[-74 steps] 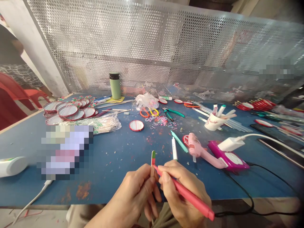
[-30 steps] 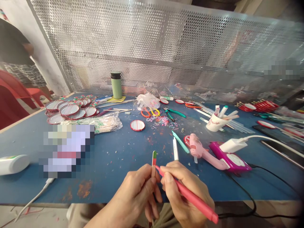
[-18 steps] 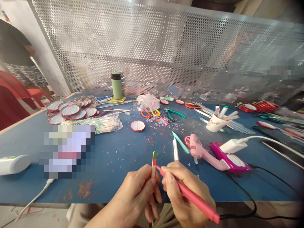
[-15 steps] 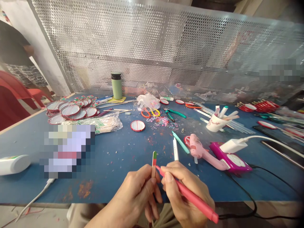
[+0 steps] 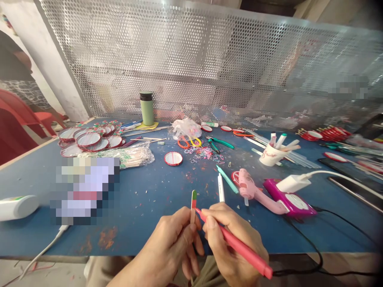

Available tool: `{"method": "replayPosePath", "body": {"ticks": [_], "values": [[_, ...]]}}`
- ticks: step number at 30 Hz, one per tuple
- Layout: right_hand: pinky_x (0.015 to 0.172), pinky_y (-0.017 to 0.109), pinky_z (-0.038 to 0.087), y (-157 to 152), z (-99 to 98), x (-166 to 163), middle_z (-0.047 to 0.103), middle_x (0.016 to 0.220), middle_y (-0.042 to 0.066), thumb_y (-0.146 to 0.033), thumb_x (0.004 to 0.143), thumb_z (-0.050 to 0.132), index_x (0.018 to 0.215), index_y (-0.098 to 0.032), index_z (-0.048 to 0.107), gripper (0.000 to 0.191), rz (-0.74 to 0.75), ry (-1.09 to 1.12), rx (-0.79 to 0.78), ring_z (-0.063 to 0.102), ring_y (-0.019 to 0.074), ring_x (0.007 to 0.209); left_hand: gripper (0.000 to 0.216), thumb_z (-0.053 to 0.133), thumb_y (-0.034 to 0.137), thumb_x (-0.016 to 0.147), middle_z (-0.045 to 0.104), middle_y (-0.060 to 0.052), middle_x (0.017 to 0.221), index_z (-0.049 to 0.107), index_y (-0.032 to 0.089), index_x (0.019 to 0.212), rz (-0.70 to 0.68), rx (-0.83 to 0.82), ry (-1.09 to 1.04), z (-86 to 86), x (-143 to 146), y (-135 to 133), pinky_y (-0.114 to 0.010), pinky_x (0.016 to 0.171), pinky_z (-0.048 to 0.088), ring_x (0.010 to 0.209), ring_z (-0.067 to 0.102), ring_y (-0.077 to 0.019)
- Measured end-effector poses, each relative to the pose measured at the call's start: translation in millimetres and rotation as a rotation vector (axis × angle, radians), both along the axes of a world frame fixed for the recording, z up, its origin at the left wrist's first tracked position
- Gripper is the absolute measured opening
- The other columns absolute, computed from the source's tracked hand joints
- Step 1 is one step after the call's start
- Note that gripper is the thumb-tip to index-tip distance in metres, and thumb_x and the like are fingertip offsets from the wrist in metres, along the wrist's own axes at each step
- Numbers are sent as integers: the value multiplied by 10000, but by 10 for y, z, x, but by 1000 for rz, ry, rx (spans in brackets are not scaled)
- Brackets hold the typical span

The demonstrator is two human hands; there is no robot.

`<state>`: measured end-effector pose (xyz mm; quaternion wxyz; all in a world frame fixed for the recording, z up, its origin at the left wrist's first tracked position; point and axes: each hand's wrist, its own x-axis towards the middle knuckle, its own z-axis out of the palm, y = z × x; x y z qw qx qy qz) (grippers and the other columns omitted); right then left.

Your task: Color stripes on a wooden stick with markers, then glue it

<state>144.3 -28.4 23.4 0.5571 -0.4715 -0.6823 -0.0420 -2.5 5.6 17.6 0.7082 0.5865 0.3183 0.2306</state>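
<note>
Between the thumb and fingers of my left hand [image 5: 173, 243] a flat wooden craft stick [image 5: 193, 217] stands nearly upright. Its top end is green, with a red band just below and bare wood beneath. My right hand [image 5: 235, 243] is closed around a red marker [image 5: 247, 253], held like a pen, its tip at the right edge of the stick near the red band. On the blue table beyond my hands lie a white pen [image 5: 221, 187] and a teal marker [image 5: 227, 178].
A pink glue gun [image 5: 260, 193] rests beside a purple power strip [image 5: 299, 207], cables trailing right. Behind are a paper cup [image 5: 271, 154] of markers, pliers [image 5: 220, 142] and a red-rimmed disc [image 5: 173, 158]. Stacked discs [image 5: 88, 138] and a green bottle [image 5: 147, 109] stand left. A metal mesh screen [image 5: 179, 59] closes the back.
The red marker and my right hand have shifted very slightly left. The craft stick stays almost in place. At the far left, the person has moved a little left.
</note>
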Motion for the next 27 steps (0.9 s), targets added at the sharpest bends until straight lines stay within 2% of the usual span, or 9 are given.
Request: {"method": "replayPosePath", "body": {"ticks": [27], "values": [[601, 268, 550, -12, -48, 24, 653, 676, 6, -58, 910, 530, 906, -183, 655, 176, -6, 22, -4, 629, 134, 605, 548, 442, 738, 903, 652, -21, 610, 451, 191, 864, -8, -1, -17, -6, 0, 8, -174, 417, 458, 444, 608, -105]]}}
